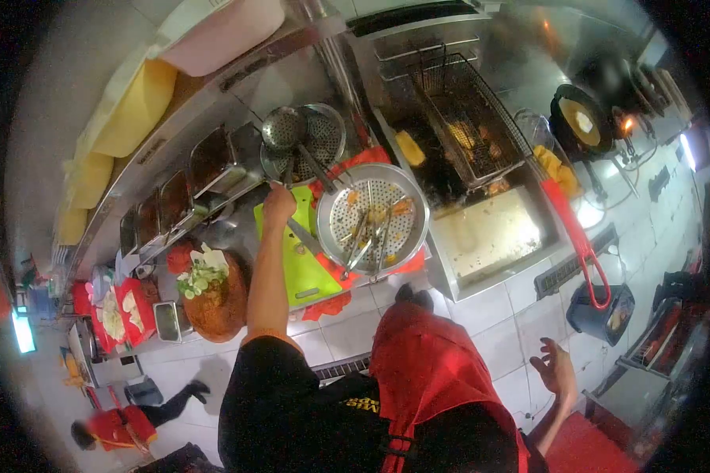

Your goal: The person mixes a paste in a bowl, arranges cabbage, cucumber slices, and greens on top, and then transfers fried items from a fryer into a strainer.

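Down at the far left was one other person (118, 426) in red and black; above, three yellow tubs (134, 106) and one pale pink tub (225, 35) stood along a shelf. Next came at least four boxy metal pans (230, 180) in a row, then one rounded brown block (217, 315) bearing green leaves (203, 277). My left arm reached straight forward, bare below its black sleeve, and my left hand (278, 206) made a fist, fingers curled tight at one end of a smooth grey tool (305, 238), whose kind I couldn't tell. It slanted over one flat lime-green board (301, 276) toward a round, pierced metal colander (347, 209) holding at least two long metal utensils (360, 254). Beyond my fist, one round skimmer (282, 128) lay across a second colander (327, 146). Farther right sat one wire-mesh basket (497, 106) with a red handle (569, 229). My right hand (558, 368) hung low, fingers apart and slightly bent. One dark round pan (555, 120) stood farthest right.
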Tool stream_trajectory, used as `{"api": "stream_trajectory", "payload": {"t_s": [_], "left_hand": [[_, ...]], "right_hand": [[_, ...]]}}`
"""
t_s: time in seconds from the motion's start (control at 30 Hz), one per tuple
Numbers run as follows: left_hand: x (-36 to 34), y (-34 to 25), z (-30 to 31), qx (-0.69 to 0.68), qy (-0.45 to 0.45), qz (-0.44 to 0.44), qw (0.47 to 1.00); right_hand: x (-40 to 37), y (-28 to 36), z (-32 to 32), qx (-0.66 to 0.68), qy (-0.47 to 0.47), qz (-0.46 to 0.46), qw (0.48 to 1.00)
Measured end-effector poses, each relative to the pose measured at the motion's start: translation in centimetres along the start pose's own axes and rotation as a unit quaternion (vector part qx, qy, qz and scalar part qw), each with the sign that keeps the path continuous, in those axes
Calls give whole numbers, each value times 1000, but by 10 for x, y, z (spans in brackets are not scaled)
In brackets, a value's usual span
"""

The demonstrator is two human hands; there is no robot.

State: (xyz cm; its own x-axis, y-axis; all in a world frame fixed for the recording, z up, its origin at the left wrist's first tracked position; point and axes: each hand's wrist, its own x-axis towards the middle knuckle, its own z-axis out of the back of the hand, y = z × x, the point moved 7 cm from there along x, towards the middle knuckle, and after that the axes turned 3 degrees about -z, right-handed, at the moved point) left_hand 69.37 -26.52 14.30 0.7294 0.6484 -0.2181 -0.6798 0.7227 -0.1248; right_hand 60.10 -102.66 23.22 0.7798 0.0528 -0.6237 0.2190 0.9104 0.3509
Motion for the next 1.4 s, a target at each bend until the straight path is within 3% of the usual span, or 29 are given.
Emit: {"api": "stream_trajectory", "payload": {"t_s": [0.13,0.23,0.3,0.37,0.4,0.47,0.53,0.57,0.6,0.63,0.67,0.7,0.73,0.8,0.83,0.9,0.97,1.03,1.07,1.1,1.13,1.17,1.2,1.23,1.27,1.3,1.33,1.4], "left_hand": [[19,11,36,102,42,-78,991],[-1,-22,116,184,85,-125,971],[2,-34,154,265,89,-133,951],[21,-35,177,298,102,-195,929],[17,-39,192,294,101,-192,931],[7,-54,218,333,131,-134,924],[-5,-57,230,325,95,-178,924],[-36,-66,249,342,17,-176,923],[-35,-53,249,308,9,-186,933],[-81,-68,267,269,-18,-213,939],[-103,-61,274,187,23,-155,970],[-147,-69,288,197,-59,-200,958],[-174,-66,288,178,-56,-149,971],[-219,-42,271,19,-81,-206,975],[-254,-64,264,-120,-57,-210,969],[-281,-69,225,-141,-64,-199,968],[-307,-110,191,-337,-52,-207,917],[-331,-173,195,-339,-84,-306,886],[-340,-204,196,-354,-24,-285,890],[-348,-232,196,-370,32,-264,890],[-356,-260,200,-325,-38,-369,870],[-361,-286,198,-341,-54,-445,826],[-365,-307,195,-397,45,-416,817],[-369,-320,194,-436,78,-452,774],[-373,-333,193,-471,113,-485,728],[-373,-341,192,-471,110,-488,727],[-369,-343,186,-490,144,-462,725],[-357,-339,167,-518,195,-414,723]], "right_hand": [[-2,40,11,-15,-5,44,999],[3,99,19,-62,-6,111,992],[1,141,18,-144,-12,227,963],[0,176,17,-182,-9,277,943],[-4,197,14,-216,-6,322,922],[-8,232,12,-233,28,319,918],[-11,262,5,-198,71,356,911],[-18,283,4,-197,79,380,900],[-14,293,-7,-164,66,418,891],[-21,317,-4,-102,77,440,889],[-24,338,-11,-103,125,465,870],[-28,355,-15,21,150,486,861],[-34,372,-19,50,192,495,846],[-48,401,-16,187,295,465,813],[-51,407,-13,200,279,457,821],[-56,417,-15,220,258,431,836],[-59,408,-3,297,244,369,846],[-56,380,18,404,214,246,854],[-46,368,24,405,170,250,863],[-35,352,29,503,115,222,827],[-41,339,63,521,49,242,817],[-33,322,88,489,6,223,843],[-24,306,113,528,0,273,805],[-12,286,146,518,-28,316,794],[-4,258,182,535,-88,248,802],[4,236,218,496,-74,258,826],[8,214,254,515,-154,209,817],[56,134,323,393,-282,190,854]]}}
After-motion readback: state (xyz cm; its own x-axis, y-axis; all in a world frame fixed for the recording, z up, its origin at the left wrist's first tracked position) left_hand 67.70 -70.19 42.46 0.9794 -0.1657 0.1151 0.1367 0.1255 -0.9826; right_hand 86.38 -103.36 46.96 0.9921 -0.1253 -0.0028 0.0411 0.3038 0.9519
